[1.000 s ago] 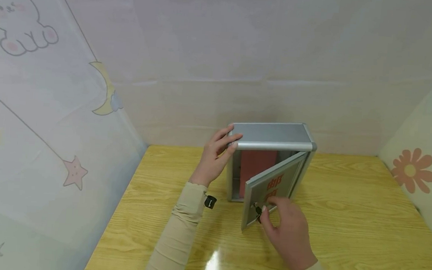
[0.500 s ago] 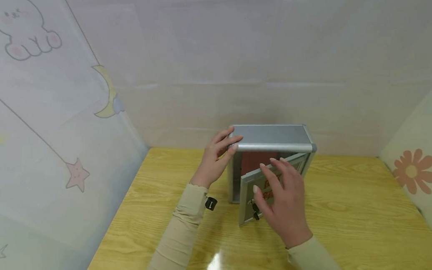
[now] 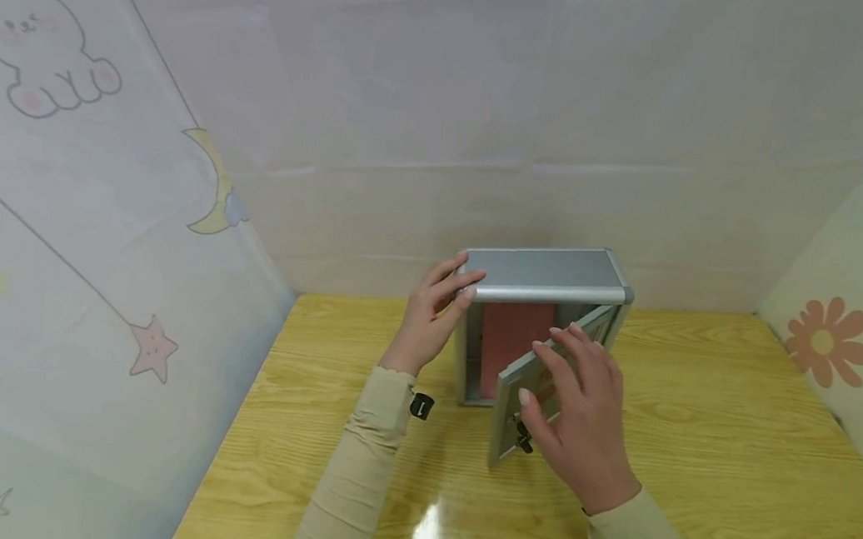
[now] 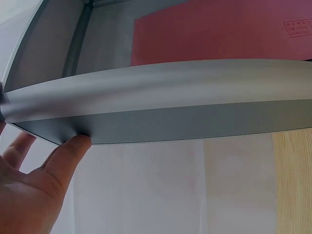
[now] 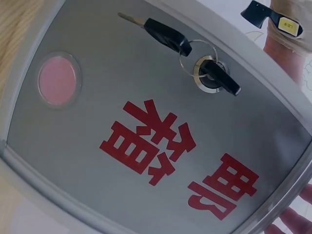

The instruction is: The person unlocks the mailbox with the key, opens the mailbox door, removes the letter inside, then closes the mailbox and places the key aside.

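Note:
A grey metal mailbox (image 3: 544, 269) stands on the table, its door (image 3: 509, 392) swung partly out towards the right. Inside leans a red envelope-like paper (image 3: 513, 334) with a small printed stamp, also visible in the left wrist view. My left hand (image 3: 428, 319) rests on the top left corner, fingertips on the top and side. My right hand (image 3: 582, 422) is at the door's upper edge, fingers loosely bent and thumb apart from them. Two black-headed keys (image 5: 168, 36) share a ring; one sits in the door's lock (image 5: 207, 73). Red characters (image 5: 148, 141) mark the door face.
The wooden table (image 3: 728, 440) carries the box near its back edge. Pale fabric walls (image 3: 384, 91) with cartoon prints close in the back and both sides. A round pink patch (image 5: 58, 80) is on the door face.
My right hand has left the keys and moved up to the door's upper edge. The door first swung slightly inward, then outward again. My left hand has stayed on the corner.

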A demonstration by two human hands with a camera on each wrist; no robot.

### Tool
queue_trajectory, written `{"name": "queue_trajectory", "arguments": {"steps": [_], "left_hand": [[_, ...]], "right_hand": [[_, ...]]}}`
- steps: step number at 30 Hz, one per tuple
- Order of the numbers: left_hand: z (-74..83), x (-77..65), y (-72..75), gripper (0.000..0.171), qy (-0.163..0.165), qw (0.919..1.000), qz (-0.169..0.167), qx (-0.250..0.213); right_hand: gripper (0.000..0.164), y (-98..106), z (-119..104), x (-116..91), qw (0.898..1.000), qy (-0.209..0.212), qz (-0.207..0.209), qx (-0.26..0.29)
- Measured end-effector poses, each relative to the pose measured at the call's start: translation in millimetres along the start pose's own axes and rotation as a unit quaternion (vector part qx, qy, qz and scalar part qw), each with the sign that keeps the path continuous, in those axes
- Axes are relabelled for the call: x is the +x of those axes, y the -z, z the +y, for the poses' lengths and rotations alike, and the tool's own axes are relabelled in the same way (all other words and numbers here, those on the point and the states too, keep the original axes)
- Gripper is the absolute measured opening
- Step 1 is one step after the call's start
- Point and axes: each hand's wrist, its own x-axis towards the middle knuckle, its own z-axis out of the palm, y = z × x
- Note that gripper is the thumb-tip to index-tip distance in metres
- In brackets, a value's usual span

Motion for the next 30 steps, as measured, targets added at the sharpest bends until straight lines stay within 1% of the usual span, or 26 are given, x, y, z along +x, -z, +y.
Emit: {"name": "queue_trajectory", "arguments": {"steps": [5,10,15,17,20,24,27,30], "left_hand": [[-1.0,1.0,0.0,0.033,0.003,1.0000,0.000,-0.001],[1.4,1.7,-0.8,0.031,0.005,1.0000,0.004,0.002],[23.0,1.0,2.7,0.031,0.003,0.9999,0.002,-0.012],[30.9,0.8,4.3,0.030,0.008,0.9999,0.002,-0.014],[33.6,1.1,4.5,0.030,0.013,0.9998,0.000,-0.014],[34.4,0.7,4.9,0.030,0.012,0.9998,0.001,-0.016],[33.8,0.3,5.5,0.031,0.011,0.9998,0.002,-0.017],[33.1,0.6,6.1,0.031,0.009,0.9999,0.001,-0.014]], "right_hand": [[0.056,17,-3,-6,1.000,0.007,0.012,0.025],[0.063,39,-4,-8,0.997,0.028,0.038,0.057],[0.065,58,-2,-9,0.996,0.029,0.055,0.068],[0.060,64,0,-11,0.996,0.019,0.059,0.067],[0.049,72,5,-16,0.996,-0.008,0.061,0.060],[0.036,82,12,-23,0.995,-0.058,0.064,0.051],[0.029,87,16,-28,0.992,-0.090,0.079,0.047],[0.023,90,21,-32,0.987,-0.112,0.103,0.043]]}}
